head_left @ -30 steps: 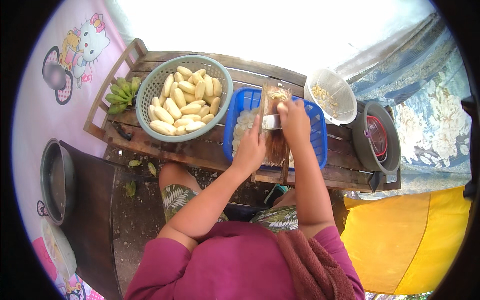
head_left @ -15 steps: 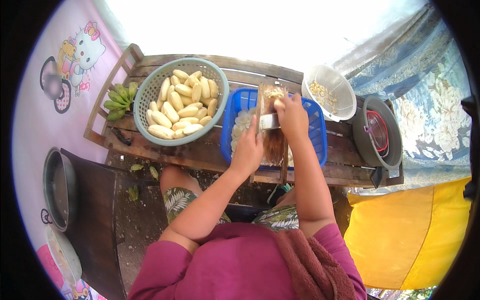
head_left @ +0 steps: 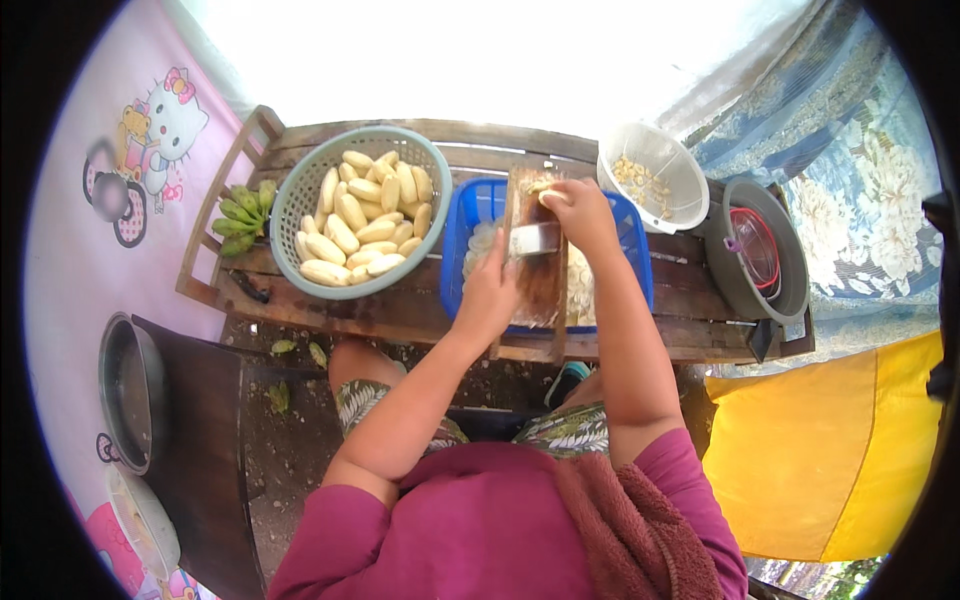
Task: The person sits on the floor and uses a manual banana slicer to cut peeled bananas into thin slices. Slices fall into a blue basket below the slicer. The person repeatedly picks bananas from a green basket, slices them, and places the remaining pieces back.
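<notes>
Sitting left of the left grip (head_left: 488,297), a grey-green colander (head_left: 297,192) holds peeled bananas (head_left: 350,212); that grip clasps a wooden slicer (head_left: 541,288) over a blue basket (head_left: 647,262); rightward, the right grip (head_left: 584,210) pinches a banana piece (head_left: 551,199) near the slicer's top.

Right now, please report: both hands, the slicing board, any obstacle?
Left hand gripping slicing board by left edge. Right hand holding pale peeled piece, beyond metal blade. Blue basket beneath, slices inside. No obstacle seen.
</notes>
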A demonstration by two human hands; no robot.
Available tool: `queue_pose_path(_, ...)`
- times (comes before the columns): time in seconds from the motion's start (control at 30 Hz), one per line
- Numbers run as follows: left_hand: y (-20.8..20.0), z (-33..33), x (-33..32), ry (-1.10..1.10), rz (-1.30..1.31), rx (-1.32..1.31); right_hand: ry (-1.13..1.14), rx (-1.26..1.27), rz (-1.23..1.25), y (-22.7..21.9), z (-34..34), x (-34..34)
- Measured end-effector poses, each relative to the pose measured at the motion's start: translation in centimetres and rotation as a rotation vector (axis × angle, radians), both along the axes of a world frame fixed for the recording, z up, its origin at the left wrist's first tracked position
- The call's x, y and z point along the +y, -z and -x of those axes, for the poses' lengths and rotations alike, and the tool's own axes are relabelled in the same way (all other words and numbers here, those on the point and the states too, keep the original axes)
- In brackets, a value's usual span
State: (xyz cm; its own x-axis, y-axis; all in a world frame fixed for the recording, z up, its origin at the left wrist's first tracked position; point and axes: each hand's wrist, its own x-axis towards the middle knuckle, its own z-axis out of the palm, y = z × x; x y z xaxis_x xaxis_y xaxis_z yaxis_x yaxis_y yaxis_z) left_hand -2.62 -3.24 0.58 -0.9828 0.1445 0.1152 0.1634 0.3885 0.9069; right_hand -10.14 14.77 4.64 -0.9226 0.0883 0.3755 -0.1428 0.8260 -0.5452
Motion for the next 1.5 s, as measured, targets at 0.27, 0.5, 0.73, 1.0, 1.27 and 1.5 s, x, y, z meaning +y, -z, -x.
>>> queue_pose_path(0.27, -5.4, 5.0, -9.1, 0.042, -0.146, -0.057, 0.194, -0.191, 0.152, 2.9, -2.5, 6.1)
queue_pose_path(0.5, -8.7, 5.3, -10.5, 0.026, -0.253, -0.007, 0.052, -0.260, -0.031, 5.1, -5.5, -1.8)
queue_pose_path(0.73, -6.5, 4.4, -9.5, 0.035, -0.182, -0.069, 0.016, -0.175, 0.086, 2.9, -7.8, -1.2)
queue_pose_path(1.0, -1.0, 1.3, -3.2, -0.076, 0.084, -0.018, 0.001, -0.031, 0.128, -0.4, -9.6, -2.4)
queue_pose_path(1.27, 0.2, -0.1, -2.5, -0.089, 0.255, 0.183, -0.063, -0.106, -0.077, -0.4, -13.7, -7.0)
queue_pose_path(1.5, 0.3, -0.3, -2.4, -0.073, 0.154, 0.054, -0.045, 0.031, -0.179, -0.4, -2.1, -6.4)
